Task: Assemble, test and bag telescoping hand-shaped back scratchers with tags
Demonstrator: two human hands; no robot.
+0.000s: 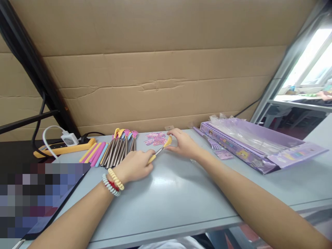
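Grips a yellow back scratcher [161, 150] by its handle in the left hand [136, 166], just in front of the pile of pink tags [155, 139], with the left fingers closed around it. Points the claw end toward the right hand [184, 143], to the right of the pile. Has the right thumb and fingers parted and curved around the claw; cannot tell whether it is pinched. Tilts the metal shaft up and away from the left hand, over the gray desk [168, 197].

Left of the pile, shows a bundle of back scratchers [115, 152] with metal shafts and pink, yellow and blue heads, lying side by side. Farther left, beside that bundle, shows a row of colored tubes [94, 154] in yellow, pink and blue. Farthest left, has a yellow power strip [85, 146] with a white charger [70, 139] plugged in.

Right of the pile, beyond the right hand, shows a purple back scratcher [207, 139] and small purple cards [223, 155] beside an open purple box [233, 148] with clear plastic [241, 133] inside. Behind the pile, shows a cardboard panel [155, 69] leaning over the desk.
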